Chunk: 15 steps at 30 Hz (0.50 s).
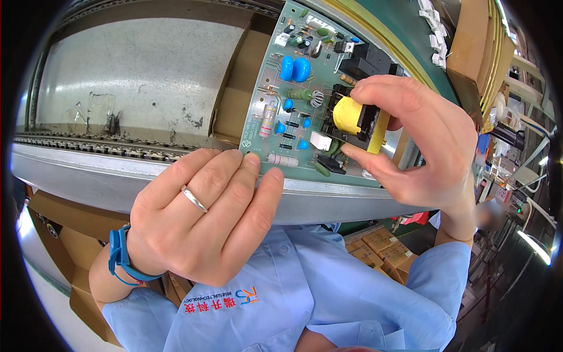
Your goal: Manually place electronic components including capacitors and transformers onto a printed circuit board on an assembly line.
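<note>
A green circuit board (255, 128) lies tilted across the conveyor, crowded with parts. My right hand (425, 138) grips a transformer (350, 115) with yellow winding and black core between thumb and fingers, at the board's right side. Whether the transformer's pins sit in the board is hidden. At the near left corner, the bent fingers of my left hand (205, 217) close on the board's edge, the thumb beside a striped resistor (282, 160). Two large blue disc components (295, 69) and a white block (320, 140) stand on the board, along with several small blue discs.
A metal conveyor rail with a chain (105, 144) runs along the near side. Left of the board is a cardboard piece (233, 88) beside a grey metal surface (141, 76). White connectors (433, 35) line the far right. Cardboard boxes (384, 249) lie below.
</note>
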{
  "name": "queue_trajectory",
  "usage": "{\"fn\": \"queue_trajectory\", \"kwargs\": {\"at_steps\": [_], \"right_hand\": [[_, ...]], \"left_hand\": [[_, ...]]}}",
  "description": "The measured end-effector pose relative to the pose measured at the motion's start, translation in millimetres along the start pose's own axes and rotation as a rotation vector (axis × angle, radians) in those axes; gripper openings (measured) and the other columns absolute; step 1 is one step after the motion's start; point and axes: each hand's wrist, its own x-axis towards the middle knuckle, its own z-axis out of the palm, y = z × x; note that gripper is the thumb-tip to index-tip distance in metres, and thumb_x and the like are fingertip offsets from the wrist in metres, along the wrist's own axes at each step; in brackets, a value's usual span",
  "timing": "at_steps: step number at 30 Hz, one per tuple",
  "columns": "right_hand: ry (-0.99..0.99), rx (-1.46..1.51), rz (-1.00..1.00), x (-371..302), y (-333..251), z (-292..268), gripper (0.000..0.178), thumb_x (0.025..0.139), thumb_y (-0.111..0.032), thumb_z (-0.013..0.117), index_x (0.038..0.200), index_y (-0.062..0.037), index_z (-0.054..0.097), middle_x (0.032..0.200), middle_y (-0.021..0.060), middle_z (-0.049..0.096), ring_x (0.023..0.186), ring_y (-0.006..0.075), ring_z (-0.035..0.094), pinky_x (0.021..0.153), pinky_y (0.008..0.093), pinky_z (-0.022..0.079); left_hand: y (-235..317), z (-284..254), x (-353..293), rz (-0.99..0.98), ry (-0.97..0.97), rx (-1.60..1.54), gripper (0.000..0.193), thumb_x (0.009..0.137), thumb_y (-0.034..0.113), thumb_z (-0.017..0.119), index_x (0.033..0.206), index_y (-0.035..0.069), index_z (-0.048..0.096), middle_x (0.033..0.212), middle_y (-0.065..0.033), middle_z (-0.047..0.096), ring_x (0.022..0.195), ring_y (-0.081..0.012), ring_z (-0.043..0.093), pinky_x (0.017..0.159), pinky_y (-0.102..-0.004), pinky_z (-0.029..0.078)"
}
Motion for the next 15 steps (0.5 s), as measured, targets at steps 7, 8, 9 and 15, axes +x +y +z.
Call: {"fn": "queue_trajectory", "kwargs": {"at_steps": [7,8,9,15], "right_hand": [[0.041,0.136,0.107,1.1,0.8,1.8,0.044,0.063,-0.006,0.084,0.103,0.0005,0.068,0.1,0.0073,0.07,0.07,0.0135,0.062,0.061,0.0227,0.05],[0.042,0.137,0.106,1.8,2.0,1.7,0.044,0.063,-0.006,0.084,0.103,0.0005,0.068,0.1,0.0073,0.07,0.07,0.0135,0.062,0.061,0.0227,0.05],[0.035,0.112,0.076,2.6,3.3,1.3,0.043,0.063,-0.006,0.084,0.102,0.0006,0.068,0.1,0.0073,0.07,0.07,0.0132,0.062,0.061,0.0224,0.05],[-0.011,0.149,0.176,3.8,-0.9,-0.5,0.043,0.063,-0.006,0.084,0.102,0.0005,0.068,0.1,0.0075,0.07,0.072,0.0141,0.063,0.06,0.0223,0.049]], "left_hand": [[0.2,-1.2,-0.3,-0.007,0.005,-0.004,0.029,0.062,0.008,0.066,0.089,-0.001,0.07,0.081,-0.0133,0.07,0.077,-0.0241,0.069,0.068,-0.0332,0.057],[0.3,-1.7,0.0,-0.007,0.004,-0.002,0.029,0.062,0.008,0.066,0.089,-0.001,0.07,0.081,-0.0133,0.07,0.077,-0.0241,0.069,0.068,-0.0332,0.057],[0.5,-2.2,0.3,-0.006,-0.01,0.003,0.029,0.062,0.008,0.066,0.089,-0.001,0.07,0.081,-0.0132,0.07,0.076,-0.024,0.069,0.068,-0.0333,0.057],[-0.2,-1.5,-1.9,-0.003,-0.004,0.012,0.029,0.062,0.009,0.066,0.089,0.0,0.071,0.081,-0.0131,0.07,0.076,-0.0239,0.069,0.068,-0.0331,0.056]]}}
